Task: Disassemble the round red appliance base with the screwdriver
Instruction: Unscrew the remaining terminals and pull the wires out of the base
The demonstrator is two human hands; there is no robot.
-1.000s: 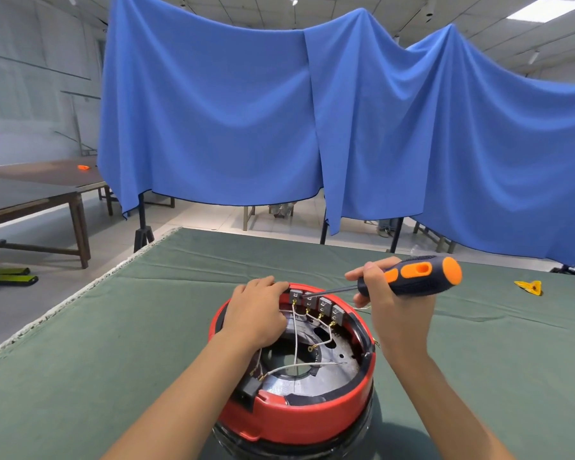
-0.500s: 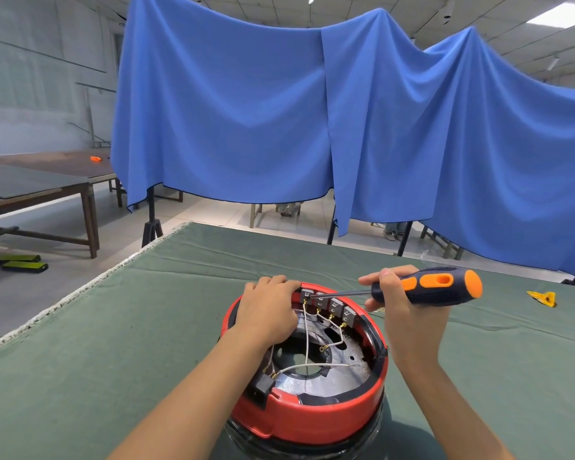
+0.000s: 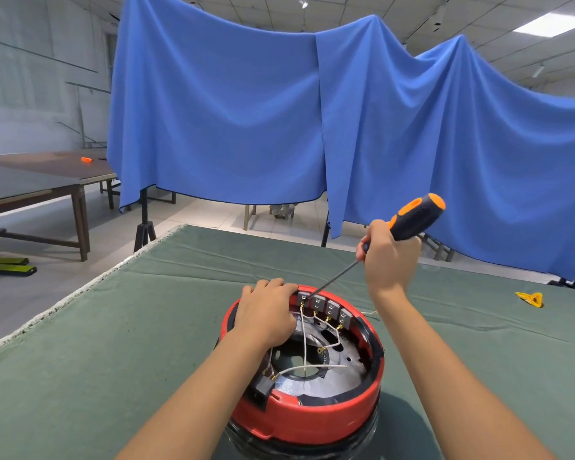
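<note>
at the far left a brown wooden table (image 3: 47,180) stands on the pale floor, with a small orange object (image 3: 87,159) lying on its top and two yellow-green and black items (image 3: 9,265) on the floor below it. a large blue cloth (image 3: 233,121) hangs across the background, draped over black stands (image 3: 144,224).

in front lies the surface (image 3: 97,360), covered by a green felt sheet with a frayed pale edge along its left side. near the middle of it sits the round red appliance base (image 3: 307,416), open side up, showing a metal plate, white wires (image 3: 304,343) and a row of grey terminal blocks (image 3: 324,307) along the far inner rim.

the left hand (image 3: 266,313) rests on the far left rim of the base, fingers curled over the edge just beside the first terminal block; it grips the rim.

right of it, the screwdriver (image 3: 409,220) slants down to the left from its black and orange handle, the thin shaft ending with its tip at the leftmost terminal block. the right hand (image 3: 390,257) is raised above the far right of the base, fingers wrapped round the lower part of the handle.

at the far right a small yellow object (image 3: 530,298) lies on the green sheet, well apart from the base.
</note>
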